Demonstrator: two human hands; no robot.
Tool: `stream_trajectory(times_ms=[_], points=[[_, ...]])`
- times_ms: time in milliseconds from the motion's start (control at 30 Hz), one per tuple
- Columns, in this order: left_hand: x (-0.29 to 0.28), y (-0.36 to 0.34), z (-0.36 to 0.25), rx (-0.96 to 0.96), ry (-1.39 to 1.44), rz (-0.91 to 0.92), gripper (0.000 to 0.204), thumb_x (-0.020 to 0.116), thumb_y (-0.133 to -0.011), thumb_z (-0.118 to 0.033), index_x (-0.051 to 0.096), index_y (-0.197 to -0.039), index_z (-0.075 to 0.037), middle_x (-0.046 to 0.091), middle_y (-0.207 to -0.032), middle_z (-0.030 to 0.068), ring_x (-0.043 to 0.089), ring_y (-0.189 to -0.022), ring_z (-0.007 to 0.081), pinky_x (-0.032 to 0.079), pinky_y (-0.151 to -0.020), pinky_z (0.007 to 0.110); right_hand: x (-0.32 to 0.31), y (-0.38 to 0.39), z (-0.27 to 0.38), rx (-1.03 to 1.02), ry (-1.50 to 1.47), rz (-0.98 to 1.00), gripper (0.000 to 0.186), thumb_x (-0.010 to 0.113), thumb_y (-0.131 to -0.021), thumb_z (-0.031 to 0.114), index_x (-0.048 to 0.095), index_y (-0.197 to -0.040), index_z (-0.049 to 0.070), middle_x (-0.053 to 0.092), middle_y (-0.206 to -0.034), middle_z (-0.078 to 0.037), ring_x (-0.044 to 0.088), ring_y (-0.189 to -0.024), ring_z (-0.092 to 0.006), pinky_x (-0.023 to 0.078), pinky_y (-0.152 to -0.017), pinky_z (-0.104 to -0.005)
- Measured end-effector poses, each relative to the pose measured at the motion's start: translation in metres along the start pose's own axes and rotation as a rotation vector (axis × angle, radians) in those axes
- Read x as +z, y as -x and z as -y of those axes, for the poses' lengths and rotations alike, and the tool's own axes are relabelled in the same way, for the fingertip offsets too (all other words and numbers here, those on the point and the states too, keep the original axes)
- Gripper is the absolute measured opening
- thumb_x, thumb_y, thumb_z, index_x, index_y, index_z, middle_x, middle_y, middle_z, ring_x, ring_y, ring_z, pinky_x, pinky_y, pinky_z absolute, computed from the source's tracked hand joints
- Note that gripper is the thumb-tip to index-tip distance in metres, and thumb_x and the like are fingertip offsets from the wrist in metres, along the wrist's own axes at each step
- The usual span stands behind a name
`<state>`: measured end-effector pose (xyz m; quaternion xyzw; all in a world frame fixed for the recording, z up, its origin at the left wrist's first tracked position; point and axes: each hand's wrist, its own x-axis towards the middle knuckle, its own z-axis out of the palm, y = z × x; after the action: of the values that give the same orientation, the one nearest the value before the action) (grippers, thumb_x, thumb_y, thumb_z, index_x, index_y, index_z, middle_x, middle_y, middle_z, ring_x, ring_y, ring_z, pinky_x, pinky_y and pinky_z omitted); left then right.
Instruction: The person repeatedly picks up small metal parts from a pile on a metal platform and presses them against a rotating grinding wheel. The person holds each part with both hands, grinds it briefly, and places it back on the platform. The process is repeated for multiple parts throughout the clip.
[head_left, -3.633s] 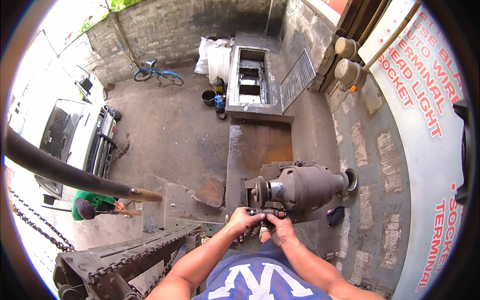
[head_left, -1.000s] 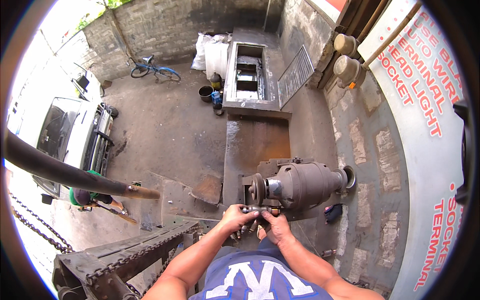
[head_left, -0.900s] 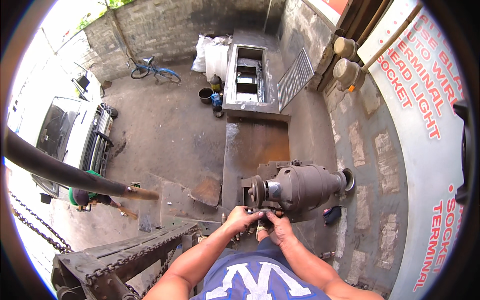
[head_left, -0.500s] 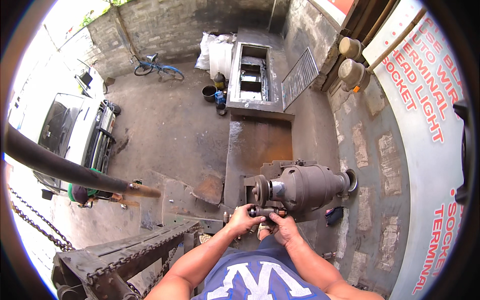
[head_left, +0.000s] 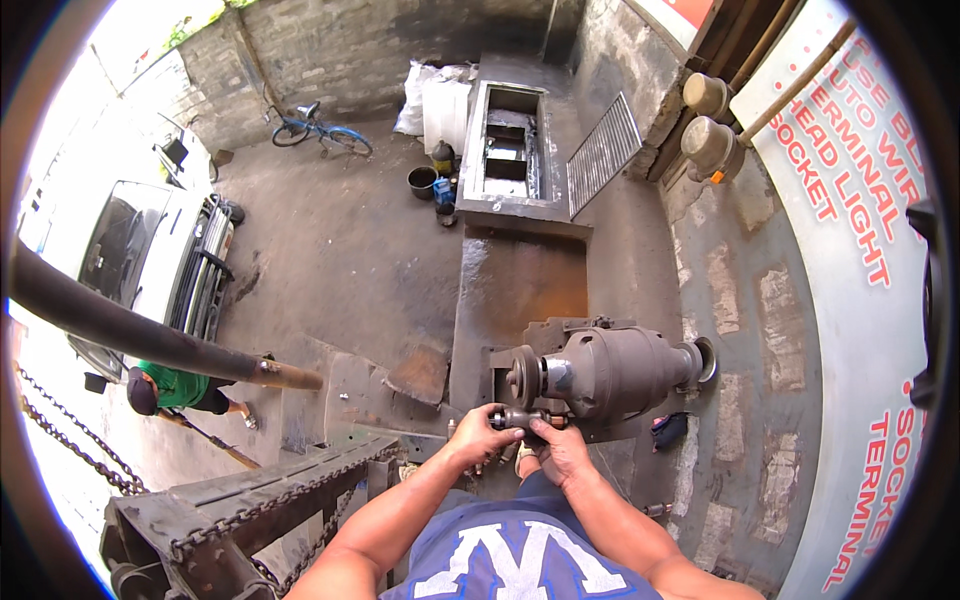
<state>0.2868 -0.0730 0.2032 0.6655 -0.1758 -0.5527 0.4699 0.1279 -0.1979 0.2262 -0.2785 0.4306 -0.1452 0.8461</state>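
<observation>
A small dark metal cylindrical fitting (head_left: 520,418) with a bright end is held crosswise between my two hands at the lower middle. My left hand (head_left: 478,437) grips its left part, thumb pointing inward. My right hand (head_left: 560,449) is closed round the right part, with the thumb on top. Just beyond the fitting sits a large grimy metal housing (head_left: 625,372) with a round flange (head_left: 522,376) on its left end. Smaller metal pieces, partly hidden by my hands, lie below the fitting.
A steel beam with chains (head_left: 240,487) is at lower left, under a long pipe (head_left: 150,330). A co-worker in green (head_left: 180,385) bends beside a white vehicle (head_left: 150,260). Further back stand a blue bicycle (head_left: 320,133), containers (head_left: 422,180) and a concrete pit (head_left: 510,145). A signboard (head_left: 850,330) lines the right.
The co-worker has moved down and left, out from behind the pipe. The view has shifted slightly. My hands stay on the fitting with small changes in finger position.
</observation>
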Motion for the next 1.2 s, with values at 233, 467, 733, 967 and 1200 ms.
stream_trajectory(times_ms=[233,467,733,967,1200], points=[[0.001,0.005,0.0,-0.073,0.235,0.03,0.051,0.094,-0.087,-0.024,0.073,-0.122,0.006,0.077,-0.105,0.0079,0.07,-0.09,0.0124,0.057,-0.082,0.029,-0.001,0.014,0.004,-0.053,0.035,0.173,0.021,0.073,-0.096,-0.003,0.073,-0.117,0.002,0.078,-0.111,-0.008,0.075,-0.095,-0.0198,0.063,-0.083,-0.0366],[-0.004,0.006,0.001,-0.059,0.069,-0.07,0.057,0.095,-0.085,-0.024,0.071,-0.125,0.009,0.078,-0.104,0.0103,0.071,-0.092,0.0148,0.059,-0.082,0.033,-0.003,0.002,-0.005,0.012,-0.02,0.191,0.026,0.071,-0.096,-0.005,0.069,-0.122,0.0,0.075,-0.115,-0.01,0.073,-0.107,-0.0243,0.06,-0.098,-0.0396],[0.014,0.008,-0.005,0.176,-0.11,-0.11,0.069,0.098,-0.08,-0.022,0.067,-0.133,0.009,0.077,-0.112,0.0127,0.072,-0.099,0.0164,0.06,-0.09,0.035,-0.011,0.003,0.014,0.105,0.083,0.015,0.022,0.073,-0.098,-0.002,0.073,-0.121,0.002,0.077,-0.112,-0.007,0.074,-0.101,-0.0208,0.061,-0.093,-0.0378],[0.005,0.01,0.002,0.037,0.017,-0.089,0.072,0.097,-0.082,-0.025,0.065,-0.136,0.009,0.076,-0.114,0.0126,0.072,-0.1,0.0163,0.059,-0.091,0.033,-0.004,0.006,0.002,-0.042,0.066,0.122,0.017,0.075,-0.096,-0.003,0.074,-0.113,0.001,0.077,-0.107,-0.007,0.074,-0.097,-0.0199,0.061,-0.089,-0.0364],[-0.008,0.007,-0.013,-0.064,-0.013,-0.017,0.054,0.093,-0.086,-0.032,0.075,-0.118,0.008,0.078,-0.097,0.0085,0.071,-0.091,0.0149,0.058,-0.086,0.032,-0.001,-0.001,-0.005,-0.002,0.067,0.05,0.015,0.073,-0.098,-0.002,0.076,-0.112,0.002,0.078,-0.107,-0.006,0.074,-0.095,-0.0189,0.061,-0.088,-0.0348]])
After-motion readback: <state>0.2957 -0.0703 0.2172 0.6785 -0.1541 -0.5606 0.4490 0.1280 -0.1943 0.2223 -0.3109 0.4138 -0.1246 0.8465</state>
